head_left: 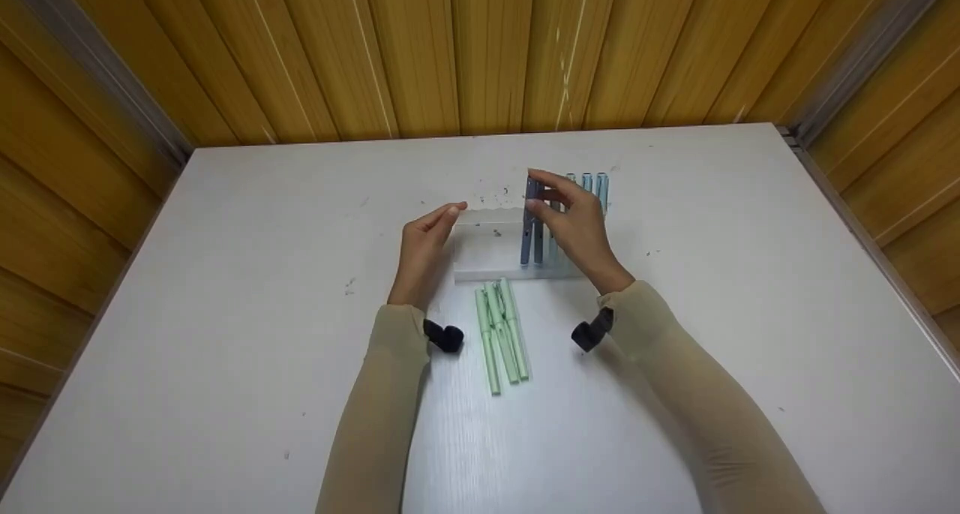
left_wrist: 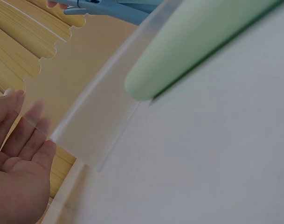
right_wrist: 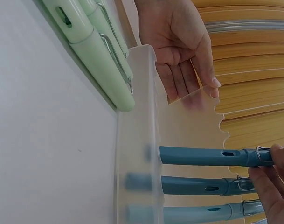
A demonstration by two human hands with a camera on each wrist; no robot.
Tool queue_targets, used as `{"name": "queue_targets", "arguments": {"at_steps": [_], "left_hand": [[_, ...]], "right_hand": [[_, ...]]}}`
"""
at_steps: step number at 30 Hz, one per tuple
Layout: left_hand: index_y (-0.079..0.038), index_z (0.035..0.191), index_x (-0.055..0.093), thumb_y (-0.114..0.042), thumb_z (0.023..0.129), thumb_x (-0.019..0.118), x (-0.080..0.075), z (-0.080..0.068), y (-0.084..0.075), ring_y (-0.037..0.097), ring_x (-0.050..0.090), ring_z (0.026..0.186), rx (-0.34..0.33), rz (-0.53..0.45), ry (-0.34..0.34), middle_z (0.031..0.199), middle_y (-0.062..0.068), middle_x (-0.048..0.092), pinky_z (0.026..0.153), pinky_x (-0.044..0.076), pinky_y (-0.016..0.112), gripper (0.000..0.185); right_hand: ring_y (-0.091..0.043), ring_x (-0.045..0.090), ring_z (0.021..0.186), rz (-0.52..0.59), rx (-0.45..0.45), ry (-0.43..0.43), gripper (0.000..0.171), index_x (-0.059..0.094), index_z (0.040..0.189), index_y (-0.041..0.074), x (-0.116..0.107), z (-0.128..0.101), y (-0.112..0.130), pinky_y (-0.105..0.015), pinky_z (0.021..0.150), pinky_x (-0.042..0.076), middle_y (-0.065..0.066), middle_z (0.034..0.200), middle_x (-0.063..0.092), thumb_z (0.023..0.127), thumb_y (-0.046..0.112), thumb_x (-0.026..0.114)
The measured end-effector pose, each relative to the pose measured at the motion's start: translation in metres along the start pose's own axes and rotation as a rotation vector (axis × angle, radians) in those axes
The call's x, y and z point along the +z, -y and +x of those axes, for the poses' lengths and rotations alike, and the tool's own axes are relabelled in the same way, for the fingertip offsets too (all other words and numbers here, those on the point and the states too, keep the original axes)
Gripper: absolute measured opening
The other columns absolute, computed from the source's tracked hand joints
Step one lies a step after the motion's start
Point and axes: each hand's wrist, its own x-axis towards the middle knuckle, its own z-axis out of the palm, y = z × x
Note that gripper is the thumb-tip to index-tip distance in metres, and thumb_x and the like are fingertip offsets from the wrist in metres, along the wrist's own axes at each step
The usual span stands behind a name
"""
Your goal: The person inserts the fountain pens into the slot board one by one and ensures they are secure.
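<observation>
A frosted see-through pen stand (head_left: 487, 251) with a scalloped top edge stands mid-table. My left hand (head_left: 429, 247) pinches the upper left corner of its back panel (left_wrist: 81, 60), some fingers showing through the plastic. My right hand (head_left: 577, 225) pinches the upper part of a dark blue pen (right_wrist: 197, 156), whose lower end is at the stand's front ledge (right_wrist: 139, 126). Beside it stands a second dark blue pen (right_wrist: 193, 185), then a lighter blue pen (right_wrist: 202, 213). Farther right, light blue pens (head_left: 602, 187) rise above my right hand, which partly hides the row.
Three light green pens (head_left: 501, 338) with clips lie side by side on the white table (head_left: 262, 349), in front of the stand and between my forearms. One green pen (left_wrist: 179, 51) looms close in the left wrist view. Wood-patterned walls (head_left: 420, 56) border the table.
</observation>
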Motion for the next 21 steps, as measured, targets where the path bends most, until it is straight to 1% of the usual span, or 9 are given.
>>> {"name": "queue_targets", "arguments": {"at_steps": [6,8,13,16,21], "left_hand": [[-0.016,0.118,0.07,-0.039,0.094,0.062,0.0003,0.0,0.0004,0.011,0.052,0.128,0.001,-0.004,-0.004,0.128,-0.001,0.064,0.112,0.038,0.032,0.035],[-0.016,0.118,0.07,-0.039,0.094,0.062,0.0004,0.0003,0.0005,0.011,0.052,0.128,0.001,-0.002,-0.006,0.128,-0.001,0.064,0.111,0.038,0.032,0.034],[-0.015,0.119,0.069,-0.038,0.094,0.061,0.0006,0.0008,0.0002,0.012,0.052,0.128,0.001,-0.001,-0.006,0.128,0.0,0.064,0.111,0.038,0.032,0.035],[-0.015,0.119,0.069,-0.038,0.094,0.061,0.0008,0.001,0.0002,0.012,0.052,0.129,-0.003,-0.004,-0.006,0.129,0.0,0.064,0.112,0.038,0.032,0.035],[-0.016,0.119,0.069,-0.039,0.093,0.062,0.0005,0.0009,0.0008,0.011,0.052,0.128,-0.008,-0.017,-0.004,0.128,-0.001,0.064,0.112,0.038,0.031,0.036]], "right_hand": [[-0.02,0.062,0.108,-0.036,-0.022,0.016,0.044,0.059,0.131,0.014,0.0001,-0.0003,-0.0023,-0.039,0.095,0.052,-0.007,0.127,0.06,0.089,0.005,0.068],[-0.02,0.062,0.107,-0.039,-0.035,0.023,0.044,0.059,0.131,0.012,0.0002,0.0001,-0.0032,-0.039,0.094,0.052,-0.008,0.126,0.06,0.088,0.005,0.068],[-0.019,0.063,0.106,-0.089,-0.083,0.04,0.042,0.06,0.129,0.009,0.0007,0.0019,-0.0037,-0.039,0.093,0.053,-0.007,0.123,0.061,0.088,0.005,0.068],[-0.018,0.063,0.106,-0.136,-0.122,0.045,0.04,0.062,0.126,0.007,0.0005,0.0027,-0.0023,-0.035,0.091,0.053,-0.007,0.123,0.06,0.087,0.005,0.069],[-0.018,0.061,0.11,-0.175,-0.187,0.06,0.038,0.063,0.123,0.004,-0.001,0.0041,0.0004,-0.023,0.089,0.054,-0.009,0.125,0.058,0.086,0.003,0.07]]}}
